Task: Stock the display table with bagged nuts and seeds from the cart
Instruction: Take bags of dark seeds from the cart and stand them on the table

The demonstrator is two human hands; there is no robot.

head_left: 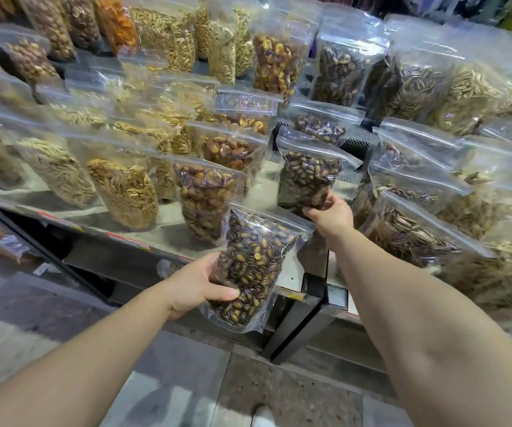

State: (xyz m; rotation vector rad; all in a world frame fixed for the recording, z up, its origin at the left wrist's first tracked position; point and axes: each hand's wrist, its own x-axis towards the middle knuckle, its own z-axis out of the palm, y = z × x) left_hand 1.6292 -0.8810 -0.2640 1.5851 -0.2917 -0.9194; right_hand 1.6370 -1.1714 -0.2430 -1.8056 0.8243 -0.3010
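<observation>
Nearest to us, our left hand (200,283) is curled around a clear zip pouch of dark striped seeds (253,266), held in front of the table edge (131,240); it is slippery film (soft, bulging) and could slide out. Farther in, our right hand (330,215) pinches the bottom of a second seed pouch (308,177) standing on the display table; we think a push may topple the neighbour pouch of brown nuts (205,198). Behind, glossy pouches stand in rows.

Both my arms reach forward; my left hand (200,283) grips with curled fingers, my right hand (330,215) pinches, farther out.
</observation>
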